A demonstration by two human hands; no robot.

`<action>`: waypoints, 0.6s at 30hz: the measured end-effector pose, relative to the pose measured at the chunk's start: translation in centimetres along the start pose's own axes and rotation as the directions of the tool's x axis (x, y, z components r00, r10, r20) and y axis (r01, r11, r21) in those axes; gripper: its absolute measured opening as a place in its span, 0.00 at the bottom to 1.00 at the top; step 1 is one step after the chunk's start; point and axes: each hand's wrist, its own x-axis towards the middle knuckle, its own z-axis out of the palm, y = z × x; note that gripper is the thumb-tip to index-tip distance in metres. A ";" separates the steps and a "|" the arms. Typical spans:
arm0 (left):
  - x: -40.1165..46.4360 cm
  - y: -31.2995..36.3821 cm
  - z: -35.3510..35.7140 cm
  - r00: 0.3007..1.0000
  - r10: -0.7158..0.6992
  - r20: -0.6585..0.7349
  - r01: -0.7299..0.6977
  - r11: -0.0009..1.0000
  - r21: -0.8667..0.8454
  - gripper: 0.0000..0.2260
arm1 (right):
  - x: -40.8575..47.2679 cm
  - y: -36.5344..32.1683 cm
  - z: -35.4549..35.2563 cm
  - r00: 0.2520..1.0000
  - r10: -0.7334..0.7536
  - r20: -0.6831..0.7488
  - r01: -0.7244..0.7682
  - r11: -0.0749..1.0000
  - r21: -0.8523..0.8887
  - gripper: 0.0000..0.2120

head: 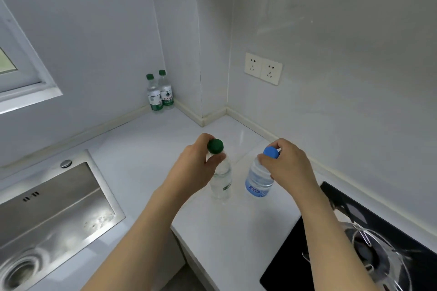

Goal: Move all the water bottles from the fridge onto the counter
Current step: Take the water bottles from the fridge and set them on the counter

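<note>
At 4 o'clock, nearest to the camera, lies the black gas stove [307, 255], and at 8 o'clock the steel sink [47, 220] is set in the white counter [146, 160]. Both forearms reach forward over the counter toward the middle. The left hand [196, 168] grasps the neck of the green-capped bottle [221, 179] with its fingers closed just under the cap. The right hand [287, 165] pinches the blue-capped bottle [257, 179] at its cap and neck. Both bottles are upright and just beside each other; their bases seem to rest on the counter, but I cannot tell this for sure. Farther away, at 11 o'clock, two more green-capped bottles [160, 92] stand touching each other in the corner against the wall. At 1 o'clock a double wall socket [263, 68] is on the wall.
</note>
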 end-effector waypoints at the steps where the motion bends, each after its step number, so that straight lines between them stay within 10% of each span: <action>1: 0.8 -0.6 -0.4 1.000 -0.011 -0.006 0.011 1.000 0.000 0.10 | 1.0 -0.4 0.7 1.000 -0.008 0.010 0.008 1.000 -0.005 0.07; 18: 17.0 -17.7 -11.0 0.992 -0.119 -0.044 0.120 0.992 0.034 0.10 | 17.0 -14.1 19.6 0.976 -0.092 0.195 0.114 0.988 -0.104 0.04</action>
